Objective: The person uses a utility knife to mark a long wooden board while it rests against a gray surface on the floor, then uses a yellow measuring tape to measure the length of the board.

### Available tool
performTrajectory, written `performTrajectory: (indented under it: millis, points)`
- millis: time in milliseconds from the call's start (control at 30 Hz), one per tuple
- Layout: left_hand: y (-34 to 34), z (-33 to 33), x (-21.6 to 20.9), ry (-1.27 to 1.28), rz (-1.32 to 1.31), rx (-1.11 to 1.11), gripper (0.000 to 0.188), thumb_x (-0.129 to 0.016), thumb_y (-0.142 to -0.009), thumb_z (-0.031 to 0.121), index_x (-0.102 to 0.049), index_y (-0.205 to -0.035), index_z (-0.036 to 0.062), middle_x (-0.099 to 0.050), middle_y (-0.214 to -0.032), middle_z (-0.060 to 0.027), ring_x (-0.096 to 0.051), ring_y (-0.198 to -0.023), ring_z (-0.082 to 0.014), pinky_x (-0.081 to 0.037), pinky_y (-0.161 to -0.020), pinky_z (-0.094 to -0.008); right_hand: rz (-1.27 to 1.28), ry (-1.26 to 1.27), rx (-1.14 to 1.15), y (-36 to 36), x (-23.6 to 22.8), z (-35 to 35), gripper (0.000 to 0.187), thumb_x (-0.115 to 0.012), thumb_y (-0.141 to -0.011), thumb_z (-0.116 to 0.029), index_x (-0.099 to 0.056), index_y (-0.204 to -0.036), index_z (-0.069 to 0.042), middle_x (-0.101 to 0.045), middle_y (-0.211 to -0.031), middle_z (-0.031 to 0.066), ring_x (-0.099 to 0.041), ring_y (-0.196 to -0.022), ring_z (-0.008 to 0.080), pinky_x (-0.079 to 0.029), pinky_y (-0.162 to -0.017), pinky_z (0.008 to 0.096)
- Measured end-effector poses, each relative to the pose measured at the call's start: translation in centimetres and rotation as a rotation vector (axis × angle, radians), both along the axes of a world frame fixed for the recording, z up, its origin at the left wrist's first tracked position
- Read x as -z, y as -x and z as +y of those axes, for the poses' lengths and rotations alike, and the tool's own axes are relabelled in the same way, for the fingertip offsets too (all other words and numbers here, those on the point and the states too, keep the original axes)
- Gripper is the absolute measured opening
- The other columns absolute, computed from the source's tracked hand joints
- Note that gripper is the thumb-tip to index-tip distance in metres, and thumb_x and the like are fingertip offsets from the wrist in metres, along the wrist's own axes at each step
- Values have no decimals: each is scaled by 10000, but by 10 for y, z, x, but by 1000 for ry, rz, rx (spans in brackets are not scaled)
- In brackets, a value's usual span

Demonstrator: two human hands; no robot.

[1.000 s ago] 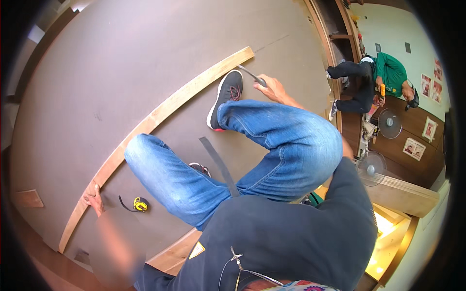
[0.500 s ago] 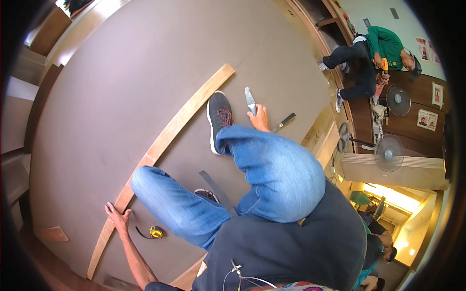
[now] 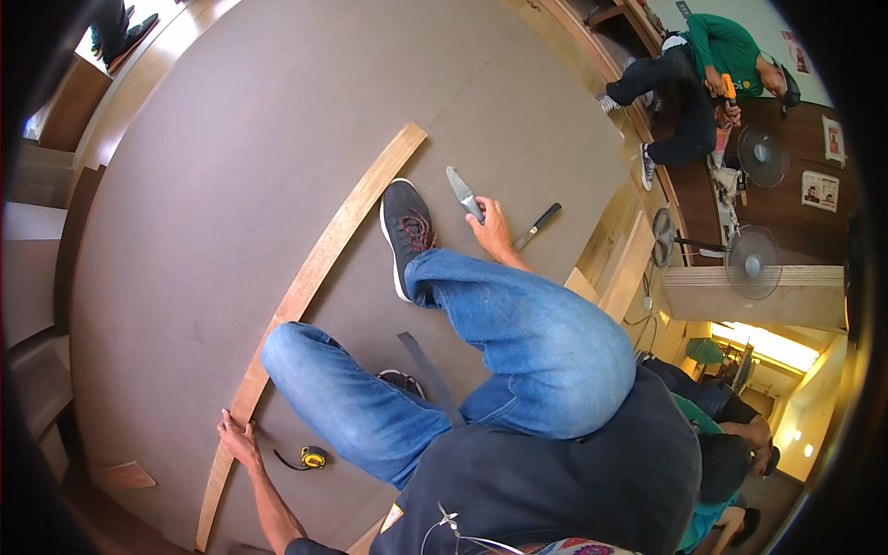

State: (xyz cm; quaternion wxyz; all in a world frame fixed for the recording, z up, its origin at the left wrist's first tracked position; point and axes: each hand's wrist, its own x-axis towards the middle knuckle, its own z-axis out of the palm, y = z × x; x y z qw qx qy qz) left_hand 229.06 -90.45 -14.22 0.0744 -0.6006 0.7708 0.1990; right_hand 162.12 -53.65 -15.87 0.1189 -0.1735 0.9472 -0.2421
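Note:
A long, narrow wooden strip [image 3: 326,242] lies across the brown board [image 3: 231,166], passing beside my left knee and my shoe. My left hand [image 3: 240,442] grips it near its lower end, fingers at one edge and thumb at the other. On the far side of my right leg, my right hand [image 3: 494,228] is closed around the handle end of a hand tool with a flat, round-tipped grey blade [image 3: 459,187]. A black-handled chisel-like tool [image 3: 538,225] rests on the board just right of that hand. Near my left forearm sits a yellow-and-black tape measure [image 3: 314,457], its tape slightly out.
A dark flat strip [image 3: 418,356] lies between my legs. Wooden planks [image 3: 627,264] and standing fans [image 3: 751,262] are at the right. A person in green [image 3: 731,55] holds an orange drill at upper right; others bend at lower right. A small offcut [image 3: 128,475] lies lower left.
My left hand's fingers have drawn in from a spread pose to grip the strip's edge. The tool in my right hand tilts more to the left. The whole view has shifted slightly.

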Motion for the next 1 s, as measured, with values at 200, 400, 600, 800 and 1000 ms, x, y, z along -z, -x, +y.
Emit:
performTrajectory:
  millis: [200, 400, 600, 800, 1000]
  points:
    - [19, 10, -18, 32, -72, 53, 648, -822, -717, 41, -586, -1318, 94, -590, -1234, -165, -573, -1145, -371, -473, -986, -458, 36, -28, 43, 18, -11, 8, 476, -696, -888, -224, -542, -1312, -69, -574, -1225, 165, -619, -1057, 282, -506, -911, 418]
    - [71, 6, -44, -74, -64, 39, 585, -816, -762, 193, -605, -1298, 96, -592, -1302, -216, -528, -1254, -394, -442, -1054, -463, 119, 42, -23, 26, -6, -18, 481, -641, -917, -267, -526, -1316, -24, -543, -1278, 187, -523, -1212, 337, -411, -1045, 433]
    - [176, 33, -40, 64, 107, 232, 515, -824, -644, 217, -680, -1124, 99, -615, -1016, -120, -551, -1036, -341, -456, -938, -460, 172, 32, -107, 45, -9, -35, 469, -619, -961, -286, -520, -1342, -31, -524, -1287, 179, -549, -1139, 304, -439, -991, 427]
    - [262, 67, -34, 1, 577, 167, 275, -611, -877, 240, -656, -1094, 77, -587, -1032, -109, -543, -1036, -303, -409, -919, -425, 170, 36, -142, 66, -6, -27, 502, -633, -965, -326, -524, -1353, -26, -533, -1279, 203, -599, -1102, 278, -464, -973, 402]
    - [295, 53, -16, 64, 425, 372, 354, -664, -833, 332, -628, -1085, 86, -564, -1043, -103, -530, -1049, -278, -396, -919, -414, 128, 71, -158, 61, -2, -55, 469, -629, -968, -298, -530, -1330, -16, -550, -1250, 185, -594, -1086, 267, -455, -973, 404]
